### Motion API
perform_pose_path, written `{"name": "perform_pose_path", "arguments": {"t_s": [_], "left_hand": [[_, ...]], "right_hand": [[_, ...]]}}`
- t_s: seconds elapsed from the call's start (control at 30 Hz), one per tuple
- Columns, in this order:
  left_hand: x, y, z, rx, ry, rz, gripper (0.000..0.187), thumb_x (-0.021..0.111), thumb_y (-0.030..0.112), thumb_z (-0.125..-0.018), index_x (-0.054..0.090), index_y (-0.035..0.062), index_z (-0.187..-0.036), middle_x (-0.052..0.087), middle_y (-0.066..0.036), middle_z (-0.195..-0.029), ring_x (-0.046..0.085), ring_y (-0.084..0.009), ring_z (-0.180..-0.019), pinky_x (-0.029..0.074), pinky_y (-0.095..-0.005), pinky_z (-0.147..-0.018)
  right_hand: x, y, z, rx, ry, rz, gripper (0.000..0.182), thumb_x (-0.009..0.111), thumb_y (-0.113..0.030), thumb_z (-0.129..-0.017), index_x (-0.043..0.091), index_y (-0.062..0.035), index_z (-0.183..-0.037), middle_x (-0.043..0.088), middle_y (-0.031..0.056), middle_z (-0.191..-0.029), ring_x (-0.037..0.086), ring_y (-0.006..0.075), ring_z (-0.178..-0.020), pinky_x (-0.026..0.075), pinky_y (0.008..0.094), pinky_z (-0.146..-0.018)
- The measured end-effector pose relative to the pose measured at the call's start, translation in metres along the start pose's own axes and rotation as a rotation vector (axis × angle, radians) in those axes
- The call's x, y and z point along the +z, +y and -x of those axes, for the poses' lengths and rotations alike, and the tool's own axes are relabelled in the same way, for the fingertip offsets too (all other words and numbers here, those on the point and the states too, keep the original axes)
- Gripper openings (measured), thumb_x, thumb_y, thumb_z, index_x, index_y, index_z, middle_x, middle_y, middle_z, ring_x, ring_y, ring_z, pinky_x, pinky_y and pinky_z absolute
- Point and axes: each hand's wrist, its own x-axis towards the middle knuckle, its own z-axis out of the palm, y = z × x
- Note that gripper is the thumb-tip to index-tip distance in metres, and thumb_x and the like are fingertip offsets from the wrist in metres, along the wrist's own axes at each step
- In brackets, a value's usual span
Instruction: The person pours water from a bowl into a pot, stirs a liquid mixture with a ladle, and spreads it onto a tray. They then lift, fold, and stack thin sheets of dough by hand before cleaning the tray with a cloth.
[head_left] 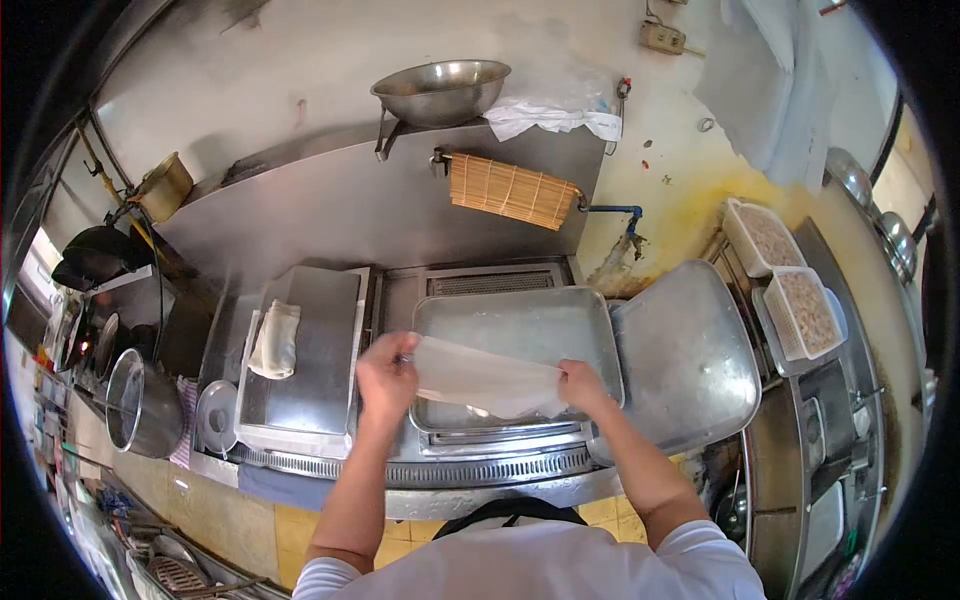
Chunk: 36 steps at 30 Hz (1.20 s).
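A thin, translucent white sheet, which looks like a rice noodle sheet (485,378), is stretched between my two hands over a shallow metal tray (515,296). My left hand (388,378) is closed on its left end, near the tray's left rim. At the other end, the fingers of my right hand (583,387) pinch the sheet's right corner. The lower edge of the sheet hangs in loose folds. Through and around it, the wet-looking tray bottom shows.
To the left, a folded white bundle (276,342) lies on a steel plate (300,405). Another metal tray (690,350) leans at the right. White baskets of food (803,315) stand farther right. A metal bowl (445,95) and a rolled bamboo mat (510,190) are at the back wall.
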Motion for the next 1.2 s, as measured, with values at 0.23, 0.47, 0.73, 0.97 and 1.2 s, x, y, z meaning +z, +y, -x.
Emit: {"name": "perform_pose_path", "arguments": {"t_s": [0.23, 0.47, 0.73, 0.97, 1.2], "left_hand": [[0.064, 0.036, 0.028, 0.281, -0.222, -0.015, 0.022, 0.065, -0.014, -0.081, 0.075, -0.0004, -0.096, 0.077, -0.01, -0.091, 0.075, -0.021, -0.082, 0.06, -0.0338, -0.074], [-0.012, 0.001, -0.004, -0.066, 0.083, 0.176, 0.033, 0.056, -0.017, -0.079, 0.075, -0.0013, -0.1, 0.077, -0.012, -0.099, 0.073, -0.0181, -0.091, 0.059, -0.0315, -0.085], [0.079, 0.035, 0.009, -0.105, -0.301, 0.375, 0.019, 0.076, 0.019, -0.096, 0.075, 0.0011, -0.104, 0.074, -0.011, -0.089, 0.066, -0.0144, -0.081, 0.055, -0.0335, -0.077], [0.093, -0.009, 0.074, -0.163, -0.85, 0.101, 0.025, 0.07, 0.029, -0.1, 0.076, 0.0057, -0.108, 0.072, -0.015, -0.082, 0.064, -0.0182, -0.075, 0.053, -0.038, -0.074], [0.058, -0.056, 0.058, -0.031, -0.438, -0.13, 0.02, 0.07, 0.027, -0.096, 0.077, 0.0111, -0.106, 0.074, -0.018, -0.093, 0.07, -0.0404, -0.083, 0.056, -0.0443, -0.076]], "right_hand": [[-0.003, -0.145, -0.007, -0.191, -0.03, -0.493, 0.028, 0.062, -0.003, -0.084, 0.068, 0.0008, -0.112, 0.07, 0.023, -0.105, 0.069, 0.0404, -0.101, 0.053, 0.0424, -0.089], [-0.018, -0.019, 0.007, 0.107, -0.096, 0.0, 0.023, 0.059, -0.002, -0.086, 0.071, 0.0012, -0.105, 0.075, 0.0216, -0.099, 0.071, 0.0394, -0.09, 0.055, 0.045, -0.081], [-0.056, -0.16, 0.002, 0.042, -0.165, -0.551, 0.015, 0.067, -0.014, -0.098, 0.072, 0.0001, -0.1, 0.072, 0.0014, -0.095, 0.065, 0.0133, -0.086, 0.052, 0.0317, -0.073], [-0.118, -0.138, 0.009, 0.118, 0.286, -1.072, 0.012, 0.066, -0.017, -0.1, 0.071, -0.0077, -0.094, 0.062, -0.0054, -0.079, 0.051, 0.0064, -0.071, 0.041, 0.0245, -0.065], [-0.197, -0.163, 0.014, -0.055, 0.342, -0.782, 0.015, 0.063, -0.016, -0.104, 0.07, -0.0057, -0.096, 0.06, -0.0064, -0.08, 0.049, 0.0045, -0.073, 0.04, 0.024, -0.066]]}}
